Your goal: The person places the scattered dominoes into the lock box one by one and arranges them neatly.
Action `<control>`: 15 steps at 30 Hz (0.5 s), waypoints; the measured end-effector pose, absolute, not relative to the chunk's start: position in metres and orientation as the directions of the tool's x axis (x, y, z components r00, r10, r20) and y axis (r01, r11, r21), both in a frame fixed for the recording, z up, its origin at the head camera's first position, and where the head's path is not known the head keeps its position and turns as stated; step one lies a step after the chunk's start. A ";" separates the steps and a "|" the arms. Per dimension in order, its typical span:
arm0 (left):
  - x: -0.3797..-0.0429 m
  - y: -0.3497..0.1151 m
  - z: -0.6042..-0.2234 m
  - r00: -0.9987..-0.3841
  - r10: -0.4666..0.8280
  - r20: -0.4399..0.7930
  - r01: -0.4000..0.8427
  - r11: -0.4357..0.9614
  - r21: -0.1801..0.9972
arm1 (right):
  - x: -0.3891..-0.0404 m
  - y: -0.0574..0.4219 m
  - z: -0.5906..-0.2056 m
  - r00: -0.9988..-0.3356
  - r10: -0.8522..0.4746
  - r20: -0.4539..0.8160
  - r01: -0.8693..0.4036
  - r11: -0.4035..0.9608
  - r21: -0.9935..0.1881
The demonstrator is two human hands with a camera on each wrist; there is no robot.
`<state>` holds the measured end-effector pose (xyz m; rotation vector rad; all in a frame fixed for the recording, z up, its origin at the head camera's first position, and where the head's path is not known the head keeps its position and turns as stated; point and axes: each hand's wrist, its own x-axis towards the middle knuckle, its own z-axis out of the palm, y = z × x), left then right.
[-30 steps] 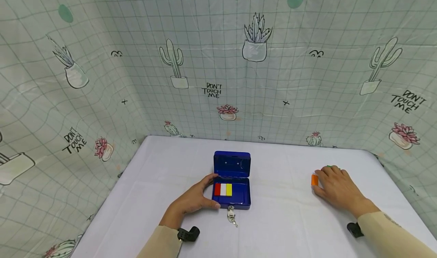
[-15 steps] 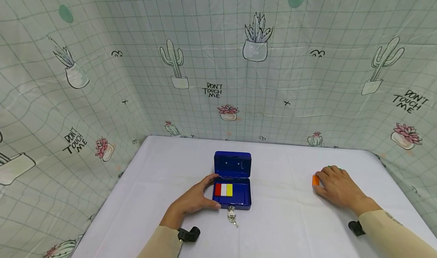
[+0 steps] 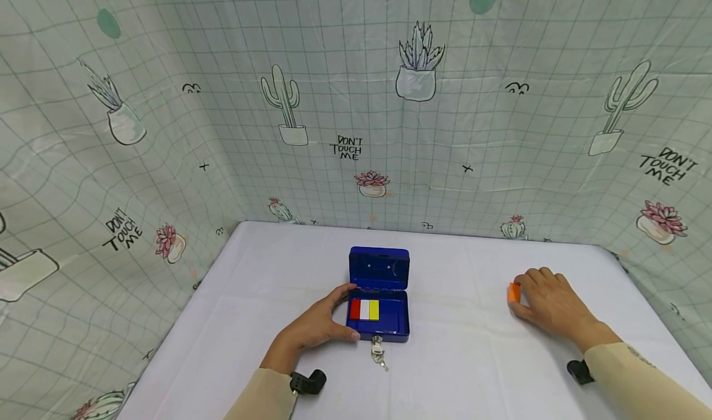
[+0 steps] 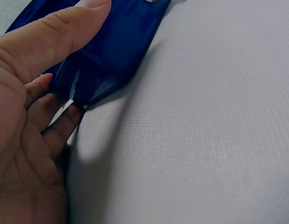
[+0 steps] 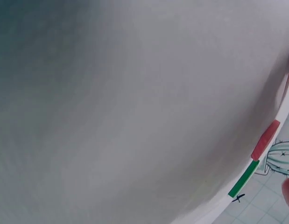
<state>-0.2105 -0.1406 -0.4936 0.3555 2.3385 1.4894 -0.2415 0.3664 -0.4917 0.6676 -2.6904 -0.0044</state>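
My left hand grips the left side of an open blue cash box, thumb at the front and fingers toward the back. Inside the box, red, white and yellow blocks lie side by side at the left. At the right of the table, my right hand pinches an orange block between thumb and fingers. In the right wrist view, a green block and a reddish block lie end to end, near a fingertip; the head view hides the green one.
Keys hang from the lock at the box's front. The raised lid stands at the back. A white cloth covers the table, and a cactus-print curtain rises behind and beside it.
The orange block has shifted slightly and tilted in my right hand, whose fingers have moved up a little. The green edge above those fingers has gone from sight. My left hand stays on the box.
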 end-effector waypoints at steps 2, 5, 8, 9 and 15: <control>-0.210 -0.141 -0.494 -0.910 0.385 -0.154 0.024 0.421 0.907 | -0.242 0.367 -0.493 -0.806 -0.463 0.368 -0.457 0.883 0.109; -0.210 -0.141 -0.494 -0.910 0.385 -0.153 0.026 0.423 0.906 | -0.243 0.367 -0.494 -0.790 -0.471 0.392 -0.462 0.878 0.124; -0.211 -0.141 -0.494 -0.910 0.387 -0.151 0.030 0.424 0.905 | -0.243 0.365 -0.493 -0.773 -0.480 0.415 -0.470 0.873 0.134; -0.211 -0.141 -0.494 -0.910 0.388 -0.149 0.033 0.425 0.905 | -0.243 0.365 -0.493 -0.767 -0.482 0.422 -0.472 0.871 0.137; -0.211 -0.141 -0.494 -0.909 0.392 -0.143 0.043 0.429 0.902 | -0.245 0.362 -0.492 -0.713 -0.513 0.478 -0.496 0.851 0.173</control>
